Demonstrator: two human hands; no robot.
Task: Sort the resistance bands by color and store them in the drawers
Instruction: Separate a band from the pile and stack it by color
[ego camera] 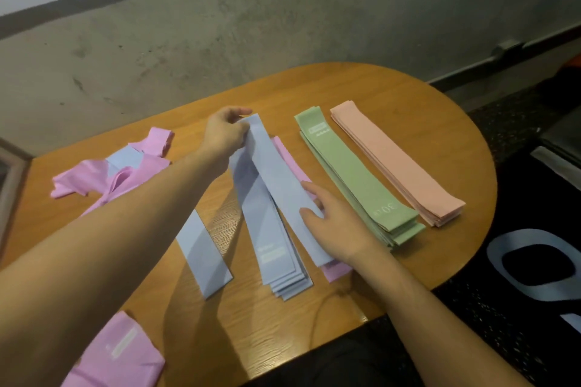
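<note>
Your left hand (224,135) pinches a blue band's (279,179) far end; your right hand (333,223) lies flat on it. Green (355,179) and peach (396,163) stacks done right of your hands; pink bands (103,176) left unsorted (drawers unseen).

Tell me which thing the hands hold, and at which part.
The left hand pinches the far end of one long flat light-blue resistance band; the right hand rests flat on its near part.

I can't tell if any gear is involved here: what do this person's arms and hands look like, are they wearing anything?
Both are bare: the left hand and right hand show no gloves, rings, watch or bracelets, and no sleeves reach the forearms in view.
</note>
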